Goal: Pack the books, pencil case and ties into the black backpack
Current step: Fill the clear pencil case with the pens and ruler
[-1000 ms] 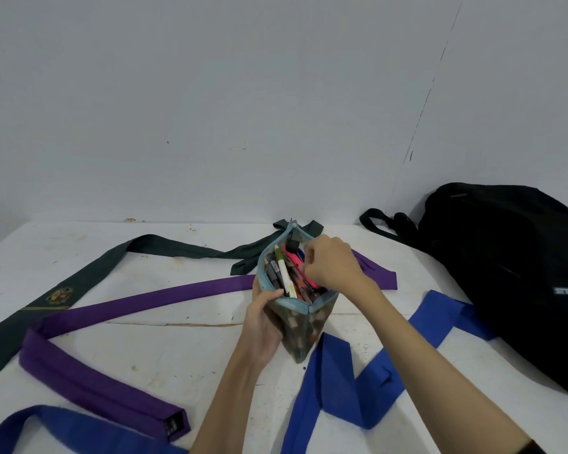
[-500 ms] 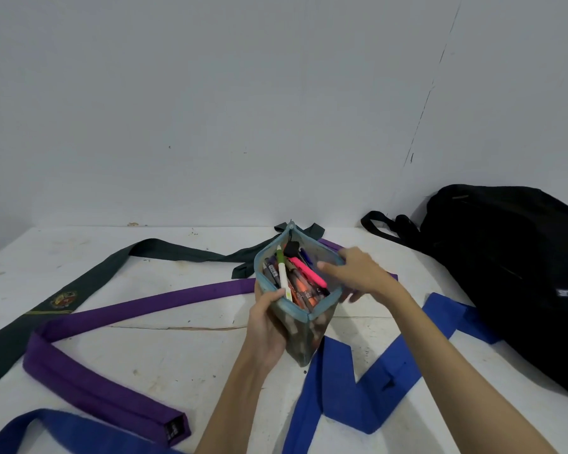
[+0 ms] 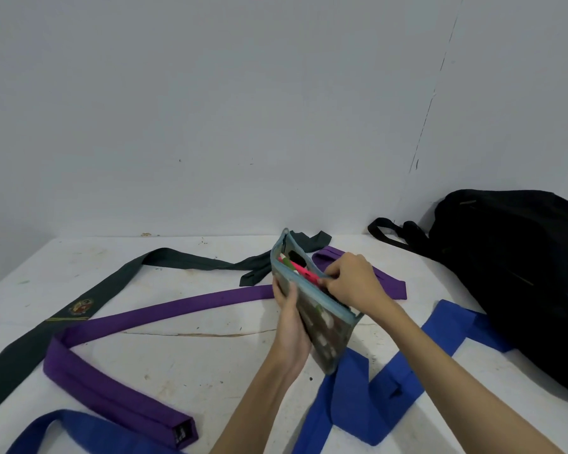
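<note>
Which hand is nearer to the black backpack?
Right. The right hand pinches the pencil case top, on the black backpack side; the left hand holds its far side.

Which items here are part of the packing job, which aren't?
Job: pencil case, held by left hand and right hand; green tie; purple tie; blue tie; black backpack.
Not job: table; wall.

Ties: three, green (image 3: 151,262), purple (image 3: 118,385), blue (image 3: 374,407); one pencil case (image 3: 322,326); one backpack (image 3: 518,276)
</note>
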Motion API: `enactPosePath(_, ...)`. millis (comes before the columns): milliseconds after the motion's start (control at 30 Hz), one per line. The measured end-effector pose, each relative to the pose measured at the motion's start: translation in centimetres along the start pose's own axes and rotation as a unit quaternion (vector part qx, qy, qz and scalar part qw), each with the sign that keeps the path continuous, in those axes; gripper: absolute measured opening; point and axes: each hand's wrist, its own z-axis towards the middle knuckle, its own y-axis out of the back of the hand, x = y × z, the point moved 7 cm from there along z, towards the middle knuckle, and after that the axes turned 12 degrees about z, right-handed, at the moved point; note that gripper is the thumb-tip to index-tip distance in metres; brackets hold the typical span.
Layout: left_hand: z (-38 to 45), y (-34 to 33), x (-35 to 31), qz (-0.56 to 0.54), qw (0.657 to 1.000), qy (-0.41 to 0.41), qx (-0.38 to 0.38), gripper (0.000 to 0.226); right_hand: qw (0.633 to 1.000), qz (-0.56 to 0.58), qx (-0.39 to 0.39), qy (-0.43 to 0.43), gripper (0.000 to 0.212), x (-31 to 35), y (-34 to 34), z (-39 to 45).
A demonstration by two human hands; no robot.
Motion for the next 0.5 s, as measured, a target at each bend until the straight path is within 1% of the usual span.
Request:
enactPosePath(33,-0.3,0.1,-0.1,0.016,1.000,-0.007,-0.016,0.061,1.000,0.005,-0.011,0.008,0.022,0.1,0.5,0.0)
enactPosePath(100,-0.3,0.4,-0.3,0.054,0.998,-0.015,-0.022,0.077,0.999,0.022,-0.027,0.034,0.018,0.8,1.8,0.1)
enactPosePath(167,-0.6,0.7,-0.9,0.120,0.992,-0.025,-0.039,0.077,0.997,0.040,-0.019,0.060,0.015,1.5,2.8,0.4)
enactPosePath(267,-0.8,1.2,-1.1,0.190,0.974,-0.036,-0.121,0.075,0.995,0.060,0.000,0.085,0.017,2.0,2.5,0.3)
enactPosePath(367,-1.3,1.3,-0.2,0.177,0.967,-0.030,-0.179,0.078,0.993,0.064,0.033,0.098,0.019,1.7,0.2,-0.4)
enactPosePath(433,-1.3,1.7,0.8,0.151,0.972,-0.014,-0.179,0.080,0.988,0.087,0.072,0.105,0.024,1.7,-1.2,-1.2)
enactPosePath(500,-1.5,2.0,1.0,0.169,0.976,-0.010,-0.139,0.083,0.985,0.064,0.101,0.121,0.034,1.9,-2.2,-1.8)
